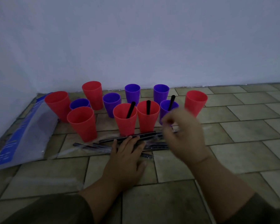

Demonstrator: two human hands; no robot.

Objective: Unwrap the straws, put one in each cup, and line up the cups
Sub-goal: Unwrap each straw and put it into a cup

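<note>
My left hand (128,149) lies flat, fingers straight, pressing on the pile of wrapped straws (157,145) on the tiled floor (233,143), just in front of the cups (81,123). My right hand (183,135) hovers over the pile's right end with its fingers curled, but it is blurred and I cannot tell if it pinches anything. The straws look light and stiff and their film slick, so I'd pinch one at an end. Three cups hold black straws (131,109). The cups look easily tipped, with the wall (136,46) close behind and a plastic bag (23,130) on the left; there is open floor to the right

Dim room: plain pale wall (136,38) above beige tiled floor (249,131).
</note>
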